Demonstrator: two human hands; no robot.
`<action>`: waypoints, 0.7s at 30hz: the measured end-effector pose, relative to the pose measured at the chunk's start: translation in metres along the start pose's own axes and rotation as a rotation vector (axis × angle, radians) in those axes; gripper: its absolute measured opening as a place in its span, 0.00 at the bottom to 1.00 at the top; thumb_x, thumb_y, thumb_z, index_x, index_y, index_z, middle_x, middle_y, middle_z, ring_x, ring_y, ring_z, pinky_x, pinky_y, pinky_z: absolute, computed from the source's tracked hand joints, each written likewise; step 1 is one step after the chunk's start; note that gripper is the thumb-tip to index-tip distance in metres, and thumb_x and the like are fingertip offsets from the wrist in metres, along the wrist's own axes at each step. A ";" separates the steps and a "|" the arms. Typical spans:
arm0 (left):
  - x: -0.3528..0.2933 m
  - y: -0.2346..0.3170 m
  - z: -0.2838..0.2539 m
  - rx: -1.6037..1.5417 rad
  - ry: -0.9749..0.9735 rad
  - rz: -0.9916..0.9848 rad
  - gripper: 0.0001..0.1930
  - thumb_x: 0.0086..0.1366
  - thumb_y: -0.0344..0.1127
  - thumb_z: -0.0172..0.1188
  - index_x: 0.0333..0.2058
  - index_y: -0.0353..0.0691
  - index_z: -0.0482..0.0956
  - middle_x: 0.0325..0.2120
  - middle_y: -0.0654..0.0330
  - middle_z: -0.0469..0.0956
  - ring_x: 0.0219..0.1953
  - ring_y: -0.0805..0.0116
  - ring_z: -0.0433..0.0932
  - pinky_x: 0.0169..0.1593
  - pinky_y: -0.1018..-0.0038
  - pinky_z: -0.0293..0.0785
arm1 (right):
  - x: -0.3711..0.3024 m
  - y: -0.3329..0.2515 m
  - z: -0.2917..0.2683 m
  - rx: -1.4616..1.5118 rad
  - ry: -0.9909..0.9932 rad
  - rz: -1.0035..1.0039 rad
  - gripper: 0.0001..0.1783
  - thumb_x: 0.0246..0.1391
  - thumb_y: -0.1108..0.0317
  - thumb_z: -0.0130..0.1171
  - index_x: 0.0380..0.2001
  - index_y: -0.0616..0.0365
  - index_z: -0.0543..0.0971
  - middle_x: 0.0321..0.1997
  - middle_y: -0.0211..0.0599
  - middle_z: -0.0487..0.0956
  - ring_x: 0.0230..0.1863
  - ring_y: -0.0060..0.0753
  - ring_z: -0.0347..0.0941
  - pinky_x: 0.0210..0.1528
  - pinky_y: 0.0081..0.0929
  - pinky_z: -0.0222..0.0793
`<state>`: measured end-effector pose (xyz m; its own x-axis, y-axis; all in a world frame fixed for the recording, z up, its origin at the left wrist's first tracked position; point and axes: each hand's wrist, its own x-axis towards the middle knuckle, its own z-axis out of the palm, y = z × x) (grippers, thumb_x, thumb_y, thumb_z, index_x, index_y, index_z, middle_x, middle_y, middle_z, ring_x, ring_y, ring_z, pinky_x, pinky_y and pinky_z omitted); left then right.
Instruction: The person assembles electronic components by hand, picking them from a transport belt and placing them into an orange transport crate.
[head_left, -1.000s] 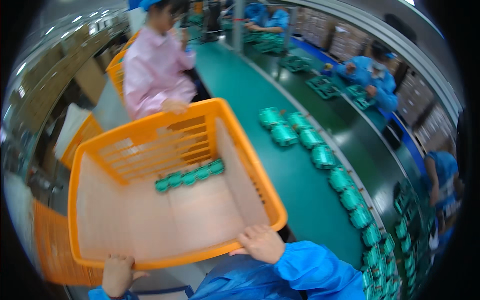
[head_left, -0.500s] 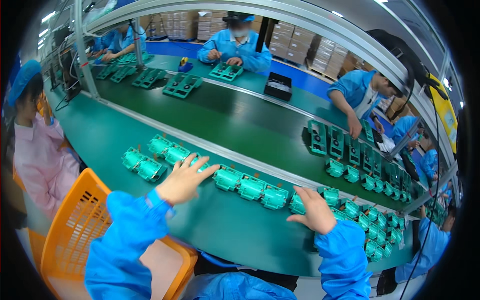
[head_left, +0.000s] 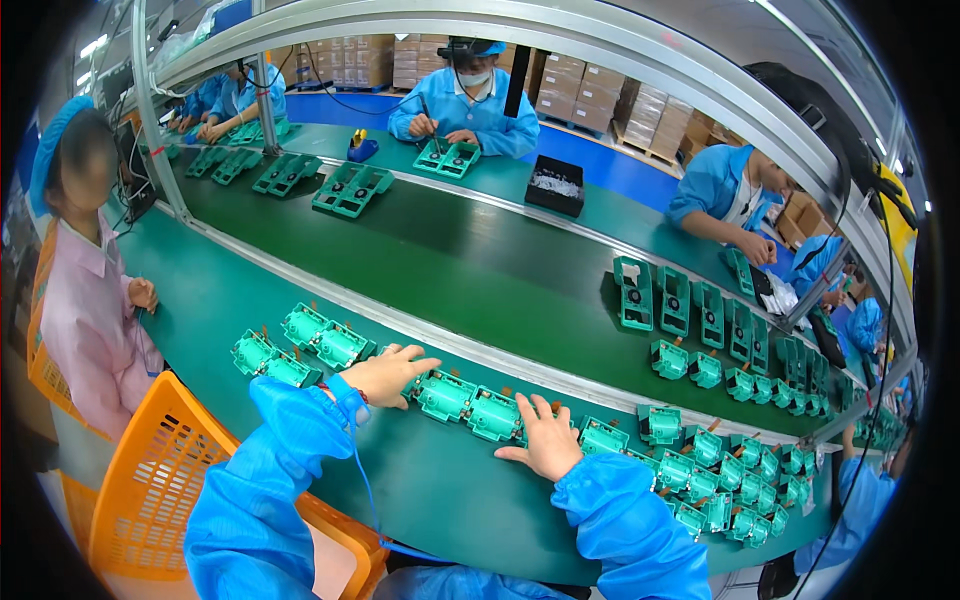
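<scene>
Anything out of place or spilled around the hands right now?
Nothing looks spilled or plainly damaged. The green parts bunched toward the near table's right end look slightly untidy: they sit at mixed angles, unlike the neater row between the left hand and right hand.

Green plastic housings [head_left: 445,396], several, all of one pattern. Body: glossy, light turquoise-green, rounded like a short barrel, with squared corner lugs and a small orange-brown tab on the far edge. Finer fittings too small to read.

Central item: a pair, fully formed to the eye, set end to end in a slanting line, resting on the green bench top [head_left: 440,490]; right-hand member [head_left: 494,414] just beside its neighbour. Next in line to the right: one housing, mostly covered from view. Beyond it: a further housing [head_left: 603,437], then a close cluster [head_left: 703,483] in uneven rows. Left end: two pairs, side by side, the nearer pair [head_left: 290,371] slanted the same way.
</scene>
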<state>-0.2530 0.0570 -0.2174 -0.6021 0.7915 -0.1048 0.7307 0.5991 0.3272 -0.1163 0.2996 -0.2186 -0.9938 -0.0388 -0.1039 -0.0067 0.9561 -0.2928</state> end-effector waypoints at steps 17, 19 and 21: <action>-0.280 0.125 -0.093 0.304 0.590 -0.679 0.35 0.33 0.28 0.67 0.47 0.46 0.68 0.42 0.58 0.70 0.45 0.52 0.64 0.49 0.64 0.64 | -0.029 -0.195 -0.078 -0.032 0.207 -0.744 0.39 0.31 0.62 0.66 0.51 0.50 0.63 0.50 0.35 0.64 0.47 0.50 0.58 0.39 0.51 0.61; -0.351 0.128 -0.084 0.374 0.666 -0.845 0.35 0.33 0.25 0.66 0.46 0.44 0.69 0.42 0.58 0.69 0.44 0.53 0.64 0.48 0.63 0.64 | -0.031 -0.265 -0.054 -0.008 0.187 -0.893 0.38 0.32 0.61 0.66 0.50 0.50 0.63 0.49 0.35 0.64 0.48 0.49 0.58 0.40 0.53 0.61; -0.420 0.131 -0.057 0.409 0.656 -1.043 0.35 0.32 0.24 0.66 0.46 0.43 0.68 0.42 0.57 0.69 0.43 0.53 0.64 0.49 0.64 0.64 | -0.040 -0.336 -0.008 0.019 0.109 -1.044 0.37 0.33 0.59 0.65 0.50 0.49 0.63 0.48 0.34 0.65 0.49 0.49 0.58 0.39 0.56 0.61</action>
<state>0.0774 -0.2042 -0.0772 -0.9020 -0.2047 0.3801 -0.2011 0.9783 0.0496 -0.0749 -0.0175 -0.1082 -0.5003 -0.8141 0.2950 -0.8654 0.4584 -0.2026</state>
